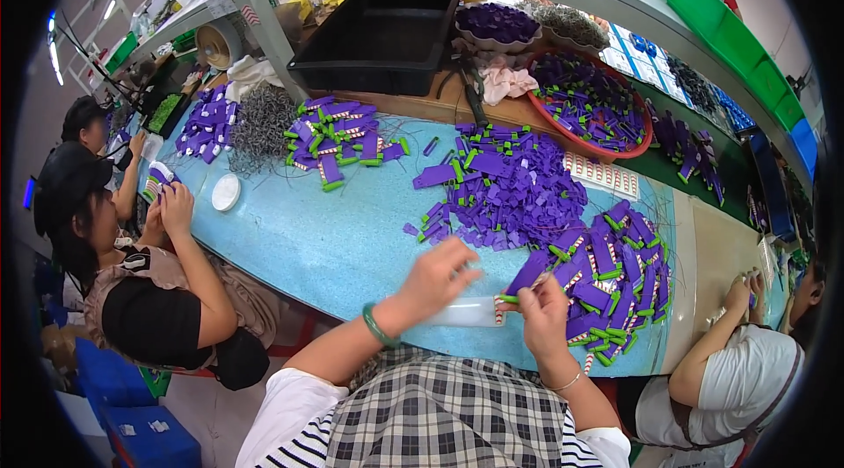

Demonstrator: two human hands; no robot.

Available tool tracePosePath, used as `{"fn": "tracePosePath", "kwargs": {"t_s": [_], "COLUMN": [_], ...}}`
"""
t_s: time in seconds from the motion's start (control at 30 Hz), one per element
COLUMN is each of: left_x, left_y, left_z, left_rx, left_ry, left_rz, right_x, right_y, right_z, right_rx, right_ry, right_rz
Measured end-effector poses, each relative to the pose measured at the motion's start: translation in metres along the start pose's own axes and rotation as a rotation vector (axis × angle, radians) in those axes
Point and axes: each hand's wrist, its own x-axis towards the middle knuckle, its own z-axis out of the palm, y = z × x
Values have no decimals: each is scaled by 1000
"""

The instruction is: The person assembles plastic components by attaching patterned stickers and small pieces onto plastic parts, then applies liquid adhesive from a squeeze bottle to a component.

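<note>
Lower centre of frame: I see the left hand (pixel 435 279) pinching a clear sleeve (pixel 466 312) above the blue bench (pixel 325 239). Right hand (pixel 541 314) grips a purple tag (pixel 527 273), touching the sleeve mouth. Bagging step; next needs straight insertion.

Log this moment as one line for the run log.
left hand: on clear bag | right hand: holds purple piece at bag mouth | purple pile: beside right hand | blue table

Left hand (pixel 435 279) blurred, its fingers indistinct; clear sleeve (pixel 466 312) partly hidden beneath it; right-side co-worker (pixel 747 354) cut off by the rim.
</note>
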Motion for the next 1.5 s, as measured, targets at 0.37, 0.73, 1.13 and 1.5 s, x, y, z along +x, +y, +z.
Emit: {"fn": "tracePosePath", "kwargs": {"t_s": [0.37, 0.73, 1.13, 1.5], "left_x": [3, -32, -38, -39], "left_y": [-53, 6, 4, -2], "left_z": [-35, -15, 20, 6], "left_rx": [730, -1172, -855, -1059], "left_ry": [41, -619, 31, 85], "left_rz": [-128, -638, -205, -465], "right_x": [8, 5, -3, -10], "right_y": [-6, -9, 12, -11], "right_z": [-1, 7, 13, 7], "right_rx": [98, 197, 575, -807], "right_ry": [-91, -439, -110, -79], "right_rz": [218, 80, 425, -477]}}
